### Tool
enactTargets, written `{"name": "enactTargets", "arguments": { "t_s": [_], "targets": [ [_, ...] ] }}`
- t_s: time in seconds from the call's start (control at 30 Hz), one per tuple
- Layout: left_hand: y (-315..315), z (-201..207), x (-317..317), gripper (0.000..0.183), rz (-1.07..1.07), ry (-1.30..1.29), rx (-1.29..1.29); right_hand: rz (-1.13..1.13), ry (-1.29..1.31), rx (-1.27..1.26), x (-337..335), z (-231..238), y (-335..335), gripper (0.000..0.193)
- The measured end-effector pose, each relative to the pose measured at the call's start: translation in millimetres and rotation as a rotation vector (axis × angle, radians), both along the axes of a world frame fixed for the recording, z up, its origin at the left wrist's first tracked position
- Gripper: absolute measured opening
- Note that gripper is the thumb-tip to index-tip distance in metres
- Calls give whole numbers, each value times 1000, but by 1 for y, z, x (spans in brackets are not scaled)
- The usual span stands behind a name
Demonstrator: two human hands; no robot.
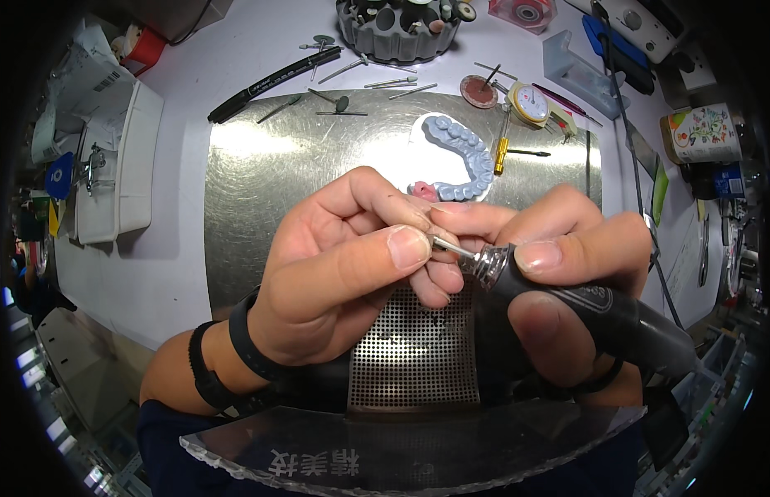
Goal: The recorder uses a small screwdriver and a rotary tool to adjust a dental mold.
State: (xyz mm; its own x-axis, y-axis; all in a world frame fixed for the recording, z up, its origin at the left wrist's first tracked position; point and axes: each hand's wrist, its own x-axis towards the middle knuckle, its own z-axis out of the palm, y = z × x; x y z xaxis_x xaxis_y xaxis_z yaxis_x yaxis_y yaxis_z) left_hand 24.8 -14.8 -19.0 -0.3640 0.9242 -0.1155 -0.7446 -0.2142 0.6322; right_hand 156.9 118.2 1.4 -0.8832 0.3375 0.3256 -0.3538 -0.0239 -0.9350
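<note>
In my right hand [579,240] lies a black rotary handpiece [604,315], its silver nose pointing left. A thin metal shaft [453,247] sticks out of that nose and reaches the fingertips of my left hand [327,257]. The left thumb and fingers are pinched together there; what they grip is hidden behind the thumb tip. Just beyond both hands, a grey-blue dental arch model [476,161] with a pink patch at one end rests on a metal plate [261,195]. Beneath the hands is a perforated metal sheet [414,356].
Loose burs [393,81] and a black marker [273,84] lie beyond the plate, below a grey bur holder [397,41]. A round dial gauge [530,103] and yellow-handled screwdriver [502,156] are right of the model. A white tray [141,166] stands left; a clear shield [418,447] is nearest me.
</note>
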Motion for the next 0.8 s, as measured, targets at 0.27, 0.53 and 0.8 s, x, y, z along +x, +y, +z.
{"name": "enactTargets", "arguments": {
  "t_s": [0.27,0.53,0.8],
  "targets": [
    [0,-4,-1,7,-4,38,9,-3,-17,-12,-1,0,1,26],
    [1,-6,1,6,21,62,33,-1,-13,-10,0,1,-2,25],
    [1,-2,2,6,25,28,13,-49,-22,-3,0,3,-7,23]
  ]
}}
